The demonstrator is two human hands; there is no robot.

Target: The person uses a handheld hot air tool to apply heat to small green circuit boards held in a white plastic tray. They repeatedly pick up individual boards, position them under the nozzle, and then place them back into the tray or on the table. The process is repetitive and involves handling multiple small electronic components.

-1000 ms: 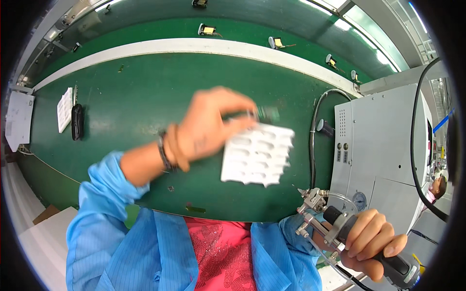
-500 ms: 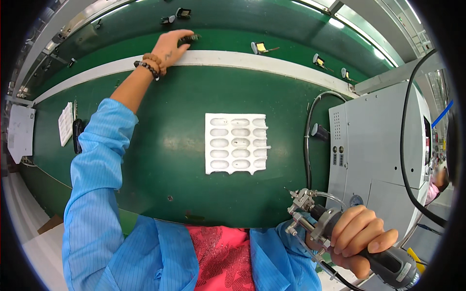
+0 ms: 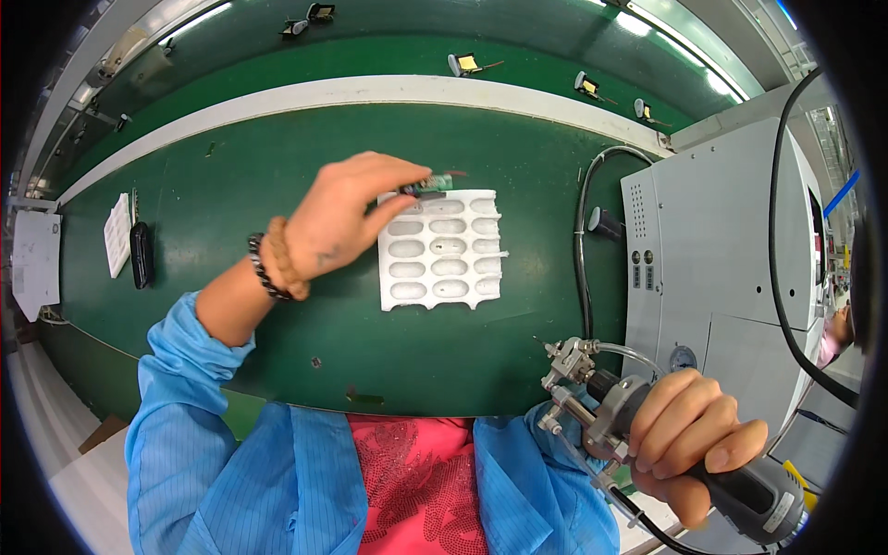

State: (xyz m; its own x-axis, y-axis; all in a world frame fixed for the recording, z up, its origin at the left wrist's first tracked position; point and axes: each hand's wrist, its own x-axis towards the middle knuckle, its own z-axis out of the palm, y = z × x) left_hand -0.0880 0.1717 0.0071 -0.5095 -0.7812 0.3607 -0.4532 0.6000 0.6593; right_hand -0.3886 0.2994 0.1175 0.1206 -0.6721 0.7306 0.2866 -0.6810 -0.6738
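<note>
Small part pinched at the tray, tool held in the other hand.
The part (image 3: 435, 184) is pinched between thumb and fingertips of the left hand (image 3: 347, 208), so that grip is narrowed right down to it. It's held up by the far edge of the white tray (image 3: 427, 257), though whether the tray is being touched can't really be told from this angle. The tool (image 3: 618, 414) is wrapped in the right hand (image 3: 689, 439), fingers curled snugly round its black handle, with the metal end pointed up and left near the front edge of the worktop (image 3: 319, 384). The tray is flanked on the right by a hose (image 3: 580, 236) and a grey machine (image 3: 708, 250). A second tray (image 3: 117, 236) and a black case (image 3: 141, 254) can be seen off to the far left.
</note>
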